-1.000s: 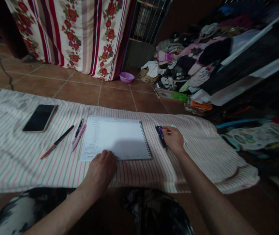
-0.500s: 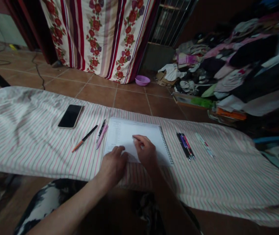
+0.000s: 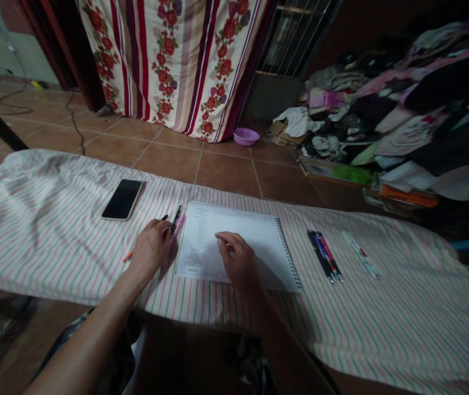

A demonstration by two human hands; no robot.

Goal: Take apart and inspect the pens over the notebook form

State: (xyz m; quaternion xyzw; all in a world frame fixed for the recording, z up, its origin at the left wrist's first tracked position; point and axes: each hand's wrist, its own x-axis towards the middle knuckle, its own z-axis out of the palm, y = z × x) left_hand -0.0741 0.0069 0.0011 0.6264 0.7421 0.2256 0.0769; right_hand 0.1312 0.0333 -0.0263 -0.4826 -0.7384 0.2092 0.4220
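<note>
My left hand point(image 3: 150, 247) lies over an orange-and-black pen point(image 3: 128, 256), covering its middle. Its bent fingers are apart and reach to the side of a black patterned pen point(image 3: 176, 215) and a pink pen point(image 3: 179, 226); no grip on either shows. Over the page of a spiral notebook point(image 3: 254, 222), my right hand point(image 3: 238, 260) has thumb and fingertips drawn together in a pinch. Anything between those fingertips is too small to make out. Faint print runs down the left side of the page, and the wire spiral is at the right.
A phone point(image 3: 123, 199) lies at the left on the striped cloth point(image 3: 73, 241). Several pens point(image 3: 325, 255) lie together right of the notebook, with a pale pen point(image 3: 361, 254) beyond. On the tiled floor are a purple basin point(image 3: 246, 136) and a heap of clothes point(image 3: 382, 104).
My left hand has moved left from the notebook's lower edge to the pens beside it. My right hand stays over the page, slightly lower and further left on it. The view has shifted a little.
</note>
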